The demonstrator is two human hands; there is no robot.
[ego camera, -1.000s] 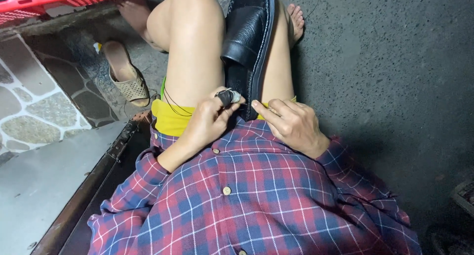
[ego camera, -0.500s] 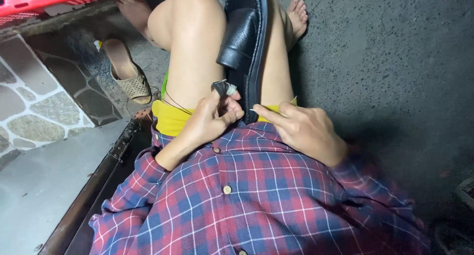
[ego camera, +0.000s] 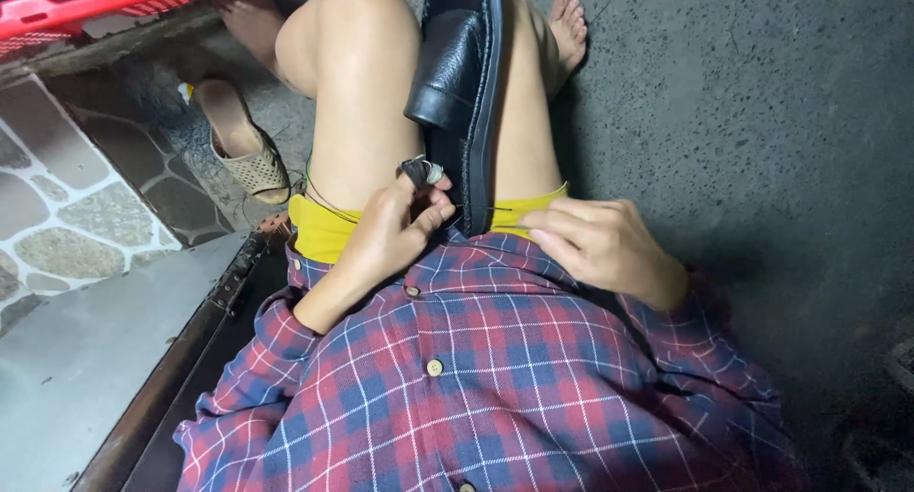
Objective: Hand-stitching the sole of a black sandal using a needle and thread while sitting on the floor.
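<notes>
A black leather shoe (ego camera: pixel 462 68) stands on edge between my bare thighs, its sole facing right. My left hand (ego camera: pixel 381 240) is closed on a small dark tool with a grey tip (ego camera: pixel 420 172), which it holds against the shoe's near end. My right hand (ego camera: pixel 600 244) rests on my lap just right of the shoe. Its fingertips pinch a thin needle or thread (ego camera: pixel 509 227) that runs toward the shoe. Both hands lie over my yellow shorts (ego camera: pixel 319 230) and plaid shirt (ego camera: pixel 476 359).
A beige sandal (ego camera: pixel 243 149) lies on the ground to the left, beside stone paving (ego camera: pixel 67 225). A red plastic crate (ego camera: pixel 86 6) sits at the top left. Rough grey concrete (ego camera: pixel 762 120) fills the right side. A dark metal edge (ego camera: pixel 181 359) runs along my left.
My left hand has lifted the small tool slightly along the shoe's end. My right hand has drawn away to the right, with a thin thread now stretched between it and the shoe.
</notes>
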